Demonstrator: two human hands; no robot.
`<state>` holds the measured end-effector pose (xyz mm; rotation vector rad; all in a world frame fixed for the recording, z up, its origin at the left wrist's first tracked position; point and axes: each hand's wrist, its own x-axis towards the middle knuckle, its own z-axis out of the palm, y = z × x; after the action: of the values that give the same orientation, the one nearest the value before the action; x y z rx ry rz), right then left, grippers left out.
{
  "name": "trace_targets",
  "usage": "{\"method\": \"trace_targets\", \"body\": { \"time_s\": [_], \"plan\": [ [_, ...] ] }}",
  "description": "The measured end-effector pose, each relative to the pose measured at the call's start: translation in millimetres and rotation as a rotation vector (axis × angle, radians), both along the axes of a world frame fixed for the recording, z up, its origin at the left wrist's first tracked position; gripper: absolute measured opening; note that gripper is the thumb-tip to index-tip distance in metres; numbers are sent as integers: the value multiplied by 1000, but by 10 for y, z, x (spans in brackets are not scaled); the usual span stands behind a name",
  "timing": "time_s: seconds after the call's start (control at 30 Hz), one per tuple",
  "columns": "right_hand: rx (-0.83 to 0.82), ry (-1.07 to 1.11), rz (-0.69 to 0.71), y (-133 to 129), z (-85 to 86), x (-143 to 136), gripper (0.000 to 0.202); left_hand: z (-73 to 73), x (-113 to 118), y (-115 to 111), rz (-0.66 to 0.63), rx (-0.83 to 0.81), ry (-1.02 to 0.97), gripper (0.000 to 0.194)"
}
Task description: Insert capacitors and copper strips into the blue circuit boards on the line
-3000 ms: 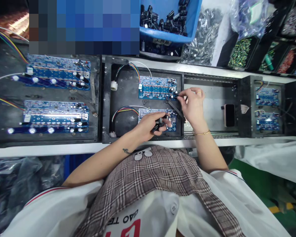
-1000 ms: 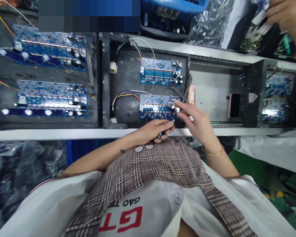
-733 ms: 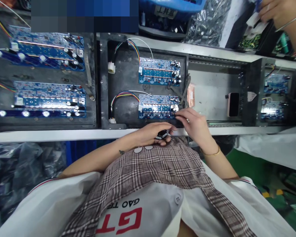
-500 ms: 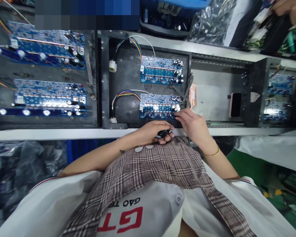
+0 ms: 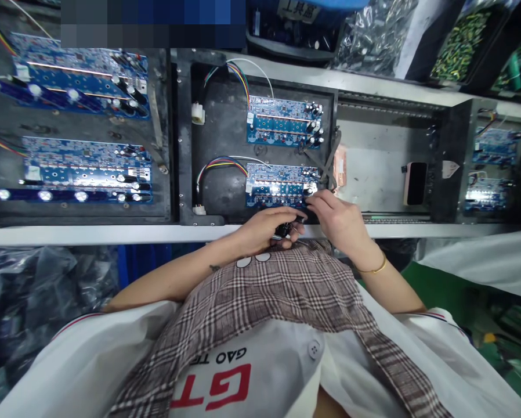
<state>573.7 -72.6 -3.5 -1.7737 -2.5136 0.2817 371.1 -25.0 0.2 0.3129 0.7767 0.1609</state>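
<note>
My left hand (image 5: 267, 229) is curled, palm up, around several small black capacitors (image 5: 283, 230), just in front of the fixture's near edge. My right hand (image 5: 336, 217) has its thumb and fingertips pinched together at the lower right corner of the near blue circuit board (image 5: 280, 184). Whatever lies between those fingertips is hidden. Coloured wires (image 5: 221, 161) run from this board's left end to a white plug (image 5: 199, 210). Behind it in the same black fixture (image 5: 221, 136) lies a second blue circuit board (image 5: 284, 122), with black capacitors standing at its right end.
Two larger boards sit in another fixture (image 5: 172, 139) on the left. A phone-like device (image 5: 416, 183) lies on the pale surface to the right, before a further fixture (image 5: 458, 139). At the back are a blue-and-black bin (image 5: 293, 49), clear plastic bags (image 5: 369, 40) and a box of green-yellow parts (image 5: 460, 46).
Another person's hand has left the parts boxes at the top right. The fingers of my left hand have shifted around the capacitors. My right hand stays at the board's corner.
</note>
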Motion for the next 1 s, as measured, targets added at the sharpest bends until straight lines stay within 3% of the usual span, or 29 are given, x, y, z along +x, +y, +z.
{"method": "trace_targets", "body": {
  "time_s": [0.1,0.17,0.27,0.37,0.43,0.53,0.67,0.8,0.93,1.0],
  "plan": [
    [12,34,37,-21,-25,-2,23,-20,9,9,-10,-23,18,15],
    [39,137,-20,-44,9,-26,24,-44,11,5,-11,-38,28,20],
    [54,342,-181,-99,162,-97,25,-62,19,-9,0,-40,-7,23],
    [7,429,-209,-143,300,-143,19,-39,44,-13,-4,3,-82,24],
    [34,383,-249,-140,293,-123,17,-14,65,-6,-18,13,-79,21],
    [105,236,-326,-90,147,-39,20,6,84,12,-41,-11,-42,18],
    [84,86,-289,-23,-17,20,23,7,73,21,-48,2,-34,27],
    [80,-22,-266,2,-5,-7,24,28,47,25,-86,40,-12,26],
    [80,-64,-251,6,8,-20,25,53,22,38,-127,41,47,7],
    [92,-61,-254,-3,-7,-23,26,55,13,42,-126,42,56,14]
  ]
}}
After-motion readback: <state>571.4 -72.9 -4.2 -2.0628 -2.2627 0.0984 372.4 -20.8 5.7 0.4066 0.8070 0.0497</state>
